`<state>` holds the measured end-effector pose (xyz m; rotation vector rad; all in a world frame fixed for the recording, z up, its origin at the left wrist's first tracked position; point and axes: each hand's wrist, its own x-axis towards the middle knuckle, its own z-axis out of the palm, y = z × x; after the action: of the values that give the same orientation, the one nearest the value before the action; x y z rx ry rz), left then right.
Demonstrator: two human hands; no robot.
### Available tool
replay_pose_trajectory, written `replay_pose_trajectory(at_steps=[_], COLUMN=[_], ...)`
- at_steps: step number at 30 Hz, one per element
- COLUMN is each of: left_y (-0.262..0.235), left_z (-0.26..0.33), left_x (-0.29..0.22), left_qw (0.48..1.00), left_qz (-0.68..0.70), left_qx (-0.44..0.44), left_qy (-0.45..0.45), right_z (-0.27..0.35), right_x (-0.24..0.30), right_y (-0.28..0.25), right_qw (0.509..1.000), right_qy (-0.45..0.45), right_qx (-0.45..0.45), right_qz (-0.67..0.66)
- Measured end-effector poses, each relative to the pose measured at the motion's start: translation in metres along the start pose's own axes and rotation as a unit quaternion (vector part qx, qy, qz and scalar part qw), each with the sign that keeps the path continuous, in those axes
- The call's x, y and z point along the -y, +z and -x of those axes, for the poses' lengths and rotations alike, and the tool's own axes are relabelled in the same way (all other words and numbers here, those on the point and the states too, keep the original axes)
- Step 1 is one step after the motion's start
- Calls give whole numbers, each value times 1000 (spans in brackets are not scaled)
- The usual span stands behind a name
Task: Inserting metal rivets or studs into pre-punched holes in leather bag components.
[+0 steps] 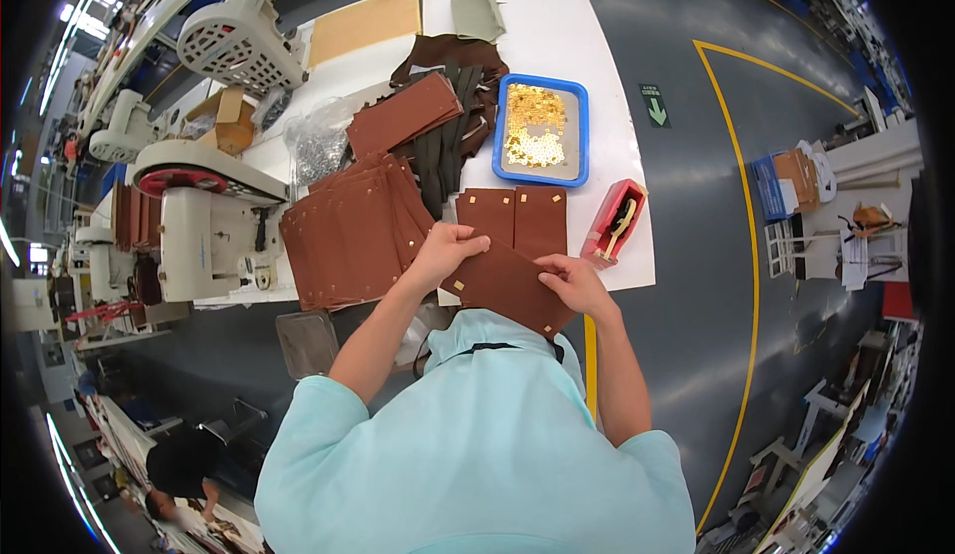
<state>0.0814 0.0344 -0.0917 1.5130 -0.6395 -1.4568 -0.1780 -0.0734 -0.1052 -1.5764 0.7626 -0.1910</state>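
Between my two hands hangs a brown leather piece (507, 290), tilted, with small yellowish squares near two of its corners. My left hand (451, 253) pinches its upper left edge. On its right edge my right hand (576, 283) grips with thumb and fingers. Just beyond it, two brown leather panels (540, 218) lie side by side on the white table, each with yellowish squares along the far edge. Left of my left hand is a stack of brown leather pieces (348, 231) with small metal studs. A blue tray (585, 131) of gold-coloured metal pieces stands farther off.
A red tape dispenser (614, 224) stands near the right edge of the white table (607, 57). More brown pieces (406, 114) lie over dark strips (453, 136). A white machine (214, 241) stands at left. A person (184, 469) works at lower left.
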Motion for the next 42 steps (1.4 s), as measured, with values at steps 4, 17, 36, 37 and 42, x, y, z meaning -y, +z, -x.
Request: replay_pose_trajectory(at_steps=[4,17,36,37,42], left_y=[-25,-9,-95,-108,-152], left_z=[-17,-24,-1,0,5], left_x=[8,131,79,76,66], left_qw=[989,949,744,724,726], left_qz=[121,-244,-439,-444,-392], left_qx=[-85,-201,-499,-528,-557], left_qy=[0,-12,66,21,-91], right_z=[-34,-89,-24,-10,15], right_x=[-25,-112,-74,-74,-75], right_y=[12,101,15,0,-40], right_qw=[996,949,941,931,833], right_qy=[15,212,52,46,216], right_qx=[-77,-231,-277,-329,-426], right_qz=[-50,-27,187,149,280])
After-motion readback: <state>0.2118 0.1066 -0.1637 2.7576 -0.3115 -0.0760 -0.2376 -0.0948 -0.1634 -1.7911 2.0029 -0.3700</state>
